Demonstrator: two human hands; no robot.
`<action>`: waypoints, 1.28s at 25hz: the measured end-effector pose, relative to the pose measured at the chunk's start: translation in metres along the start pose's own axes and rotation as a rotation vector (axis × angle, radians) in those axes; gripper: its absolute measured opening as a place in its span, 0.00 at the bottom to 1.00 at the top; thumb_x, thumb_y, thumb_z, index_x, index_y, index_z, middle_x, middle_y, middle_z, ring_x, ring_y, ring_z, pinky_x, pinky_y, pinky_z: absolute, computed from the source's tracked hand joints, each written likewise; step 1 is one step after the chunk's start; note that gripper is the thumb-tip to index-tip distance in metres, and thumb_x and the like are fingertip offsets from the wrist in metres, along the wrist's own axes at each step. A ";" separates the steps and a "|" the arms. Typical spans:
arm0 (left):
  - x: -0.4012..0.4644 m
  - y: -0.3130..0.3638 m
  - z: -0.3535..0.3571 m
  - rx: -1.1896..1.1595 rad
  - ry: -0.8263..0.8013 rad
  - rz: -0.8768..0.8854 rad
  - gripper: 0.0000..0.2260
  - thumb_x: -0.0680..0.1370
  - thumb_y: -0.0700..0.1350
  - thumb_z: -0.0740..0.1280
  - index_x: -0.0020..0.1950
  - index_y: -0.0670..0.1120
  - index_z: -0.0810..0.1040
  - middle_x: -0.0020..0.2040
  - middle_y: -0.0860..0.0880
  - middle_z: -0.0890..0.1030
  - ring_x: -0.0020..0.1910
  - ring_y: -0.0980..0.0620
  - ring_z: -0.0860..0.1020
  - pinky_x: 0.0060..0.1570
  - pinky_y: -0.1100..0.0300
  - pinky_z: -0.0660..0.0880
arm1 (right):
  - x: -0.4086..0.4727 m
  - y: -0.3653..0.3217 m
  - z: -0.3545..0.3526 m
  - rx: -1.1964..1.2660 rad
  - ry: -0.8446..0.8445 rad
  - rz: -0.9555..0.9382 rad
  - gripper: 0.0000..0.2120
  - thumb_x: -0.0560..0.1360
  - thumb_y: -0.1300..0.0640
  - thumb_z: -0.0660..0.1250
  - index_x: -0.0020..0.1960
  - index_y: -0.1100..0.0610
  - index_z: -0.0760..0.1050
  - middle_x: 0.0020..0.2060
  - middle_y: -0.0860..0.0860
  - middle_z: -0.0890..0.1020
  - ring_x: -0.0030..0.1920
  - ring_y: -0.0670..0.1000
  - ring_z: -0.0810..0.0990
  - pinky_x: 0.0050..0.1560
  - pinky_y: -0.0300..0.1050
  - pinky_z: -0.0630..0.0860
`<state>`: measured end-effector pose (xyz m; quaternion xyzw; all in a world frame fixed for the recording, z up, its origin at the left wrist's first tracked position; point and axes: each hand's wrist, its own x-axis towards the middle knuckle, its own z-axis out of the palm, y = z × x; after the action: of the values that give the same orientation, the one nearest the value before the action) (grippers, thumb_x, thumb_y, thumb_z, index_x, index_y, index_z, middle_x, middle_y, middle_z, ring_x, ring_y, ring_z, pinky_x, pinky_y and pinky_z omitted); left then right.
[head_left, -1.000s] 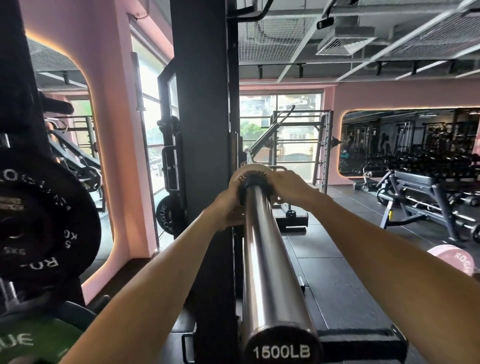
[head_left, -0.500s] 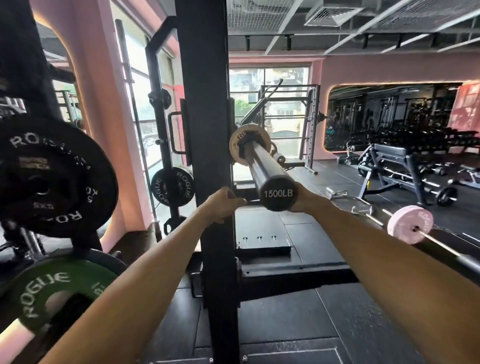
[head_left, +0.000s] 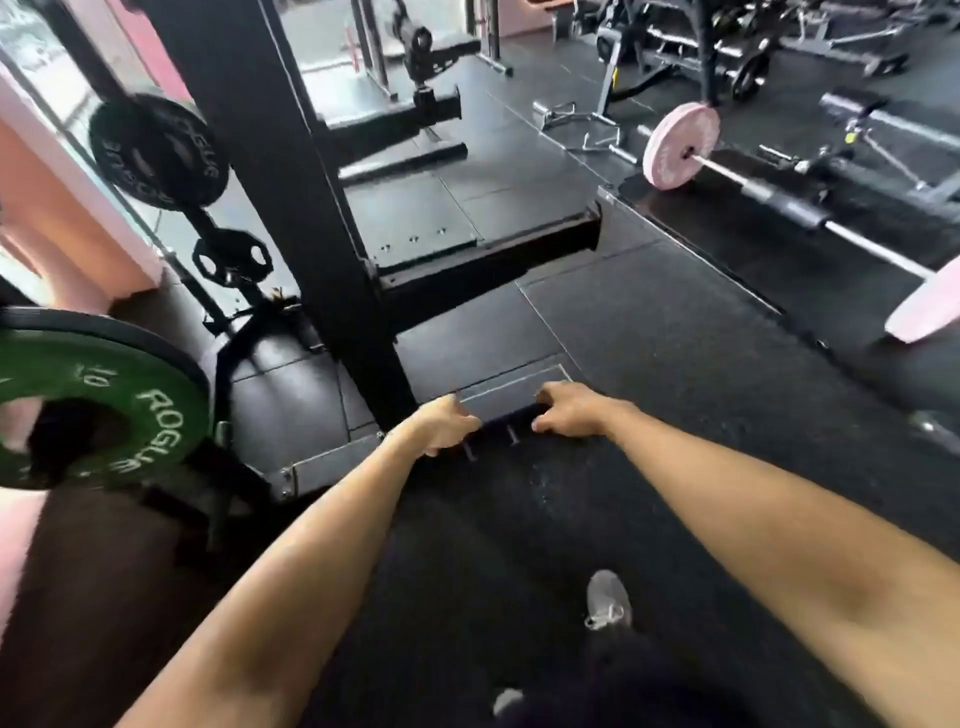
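Observation:
Both my arms reach forward and down over the black rubber floor. Between my hands is a dark, blurred object (head_left: 506, 418), wide and low; I cannot tell what it is. My left hand (head_left: 441, 423) grips its left end with curled fingers. My right hand (head_left: 571, 413) grips its right end the same way. The barbell with the 1500LB end cap is out of view.
The black rack upright (head_left: 291, 197) rises just left of my hands, its base beam (head_left: 488, 260) running right. A green Rogue 10 plate (head_left: 150, 415) hangs at the left and a black plate (head_left: 156, 150) on a peg behind. A barbell with pink plates (head_left: 680, 145) lies on the floor at the right. My grey shoe (head_left: 608, 597) is below.
My hands slid off the end of the barbell sleeve and dropped low toward the floor. My view tilted down, so the barbell and its plate left the frame.

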<state>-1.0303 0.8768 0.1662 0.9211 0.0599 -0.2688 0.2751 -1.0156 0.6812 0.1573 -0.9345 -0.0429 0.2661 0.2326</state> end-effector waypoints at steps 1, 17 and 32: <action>0.004 -0.001 0.027 0.022 -0.061 -0.008 0.12 0.79 0.50 0.64 0.54 0.41 0.75 0.46 0.43 0.76 0.43 0.45 0.75 0.42 0.52 0.76 | -0.007 0.024 0.019 0.017 -0.026 0.055 0.29 0.73 0.51 0.68 0.70 0.58 0.68 0.68 0.55 0.73 0.67 0.55 0.73 0.67 0.48 0.70; 0.067 0.134 0.328 0.571 -0.664 0.022 0.20 0.78 0.53 0.65 0.64 0.41 0.74 0.64 0.42 0.78 0.62 0.43 0.76 0.54 0.57 0.71 | -0.098 0.375 0.096 0.260 -0.335 0.551 0.18 0.73 0.53 0.66 0.60 0.60 0.75 0.59 0.58 0.80 0.57 0.58 0.79 0.55 0.51 0.76; 0.281 0.313 0.311 0.389 -0.576 -0.014 0.19 0.79 0.55 0.63 0.64 0.45 0.73 0.65 0.43 0.77 0.63 0.44 0.75 0.59 0.55 0.70 | 0.067 0.522 -0.076 0.312 -0.323 0.543 0.21 0.75 0.52 0.67 0.68 0.53 0.72 0.65 0.53 0.76 0.65 0.55 0.74 0.65 0.48 0.70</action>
<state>-0.8546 0.4350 -0.0527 0.8422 -0.0661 -0.5261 0.0981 -0.9422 0.1998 -0.0569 -0.8108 0.2122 0.4658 0.2838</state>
